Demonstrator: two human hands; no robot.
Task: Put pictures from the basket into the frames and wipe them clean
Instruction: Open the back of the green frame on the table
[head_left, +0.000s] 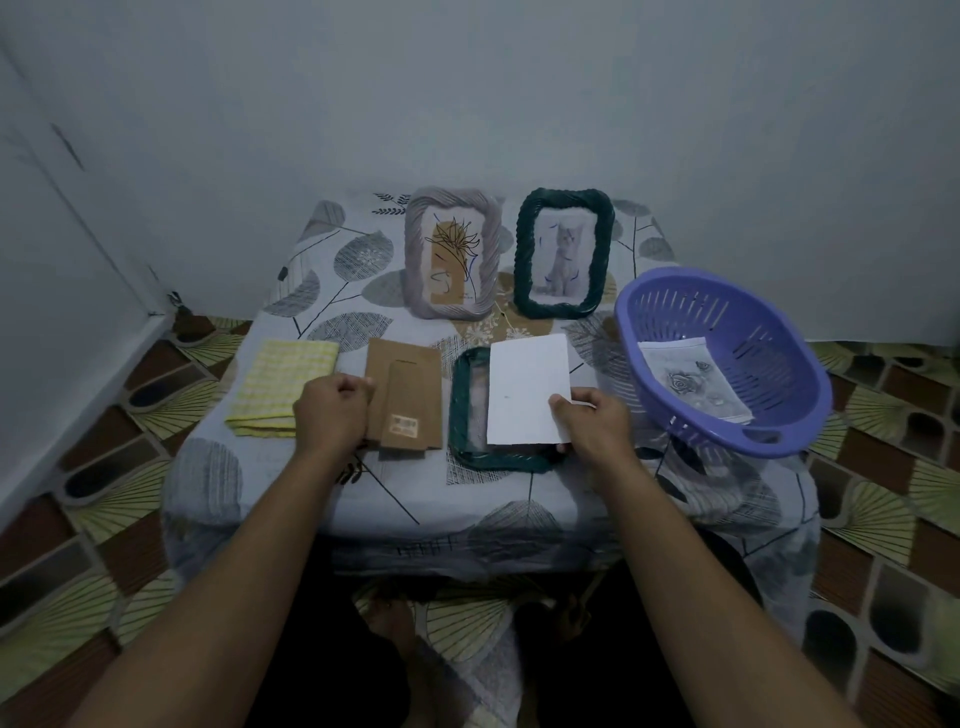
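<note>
A dark green woven frame (464, 415) lies face down on the table. Over its right half is a white picture (525, 391), blank side up, pinched at its right edge by my right hand (589, 421). My left hand (332, 410) grips the left edge of the brown cardboard frame back (408, 397) lying left of the frame. A purple basket (727, 358) at the right holds a rose picture (693, 382). At the back stand a grey frame with a flower drawing (453, 253) and a green frame with a cat picture (563, 253).
A folded yellow checked cloth (280, 387) lies at the left of the table, beside my left hand. The small table carries a leaf-patterned cover (519, 499) and stands against a pale wall. Patterned floor surrounds it. Feet show below the front edge.
</note>
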